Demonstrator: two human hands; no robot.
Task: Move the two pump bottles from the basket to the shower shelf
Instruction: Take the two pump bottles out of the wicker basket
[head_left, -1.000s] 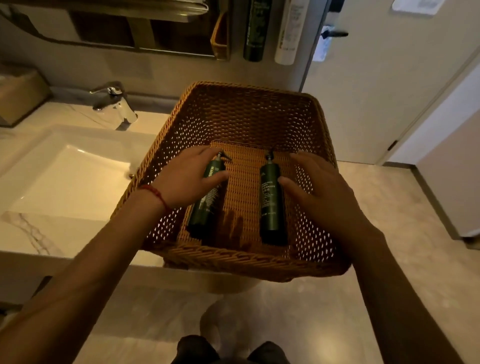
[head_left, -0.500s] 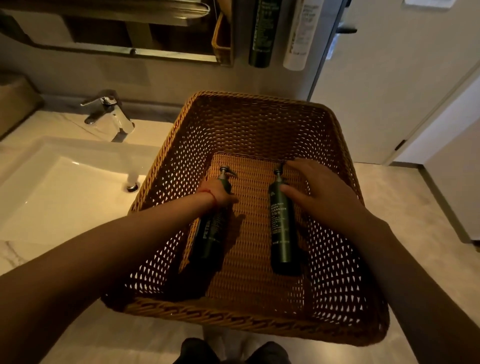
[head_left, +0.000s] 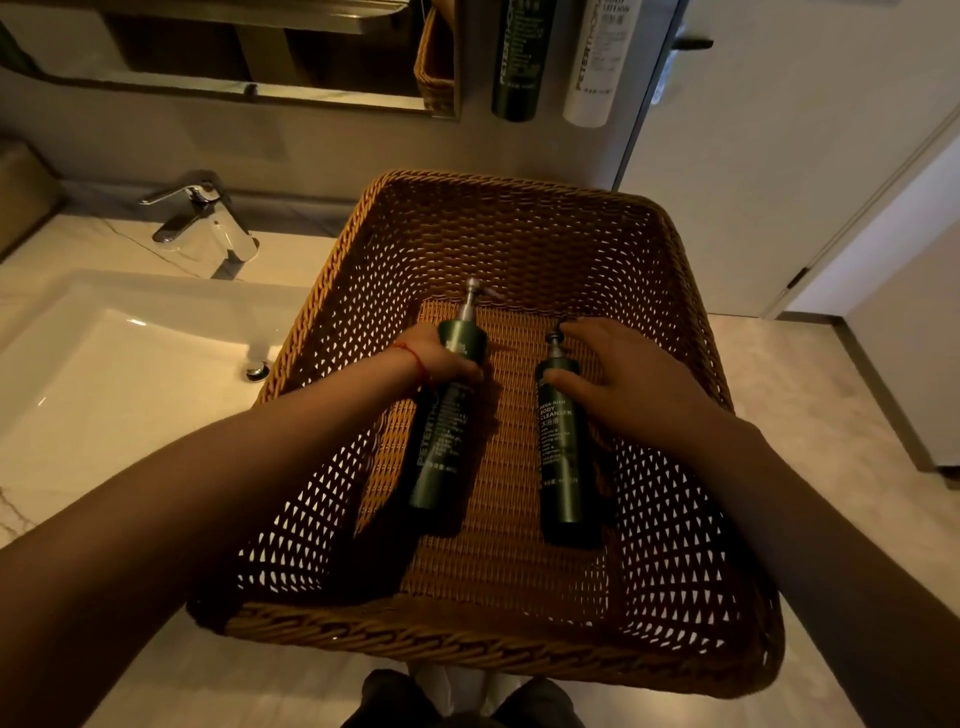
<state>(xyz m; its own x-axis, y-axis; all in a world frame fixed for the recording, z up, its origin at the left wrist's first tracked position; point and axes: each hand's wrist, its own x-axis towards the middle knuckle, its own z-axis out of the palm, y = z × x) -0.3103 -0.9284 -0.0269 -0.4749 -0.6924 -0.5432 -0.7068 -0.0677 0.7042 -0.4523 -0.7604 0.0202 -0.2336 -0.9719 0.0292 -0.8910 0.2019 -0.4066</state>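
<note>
Two dark green pump bottles lie in a brown wicker basket (head_left: 519, 208) at the counter's edge. My left hand (head_left: 441, 358) is wrapped around the upper part of the left pump bottle (head_left: 441, 436), whose pump end is tilted up off the basket floor. The right pump bottle (head_left: 558, 457) lies flat. My right hand (head_left: 623, 379) rests on its top, thumb across the shoulder and fingers spread beside the pump, not closed around it. No shower shelf is in view.
A white sink basin (head_left: 130, 374) and chrome tap (head_left: 200, 218) sit left of the basket. A dark bottle (head_left: 522, 57) and a white bottle (head_left: 600, 62) hang on the wall behind. A white door (head_left: 779, 156) stands at right, tiled floor (head_left: 810, 415) below.
My left hand has closed round the left bottle and tipped its pump end upward. My right hand has settled onto the right bottle's top. The view has moved closer to the basket.
</note>
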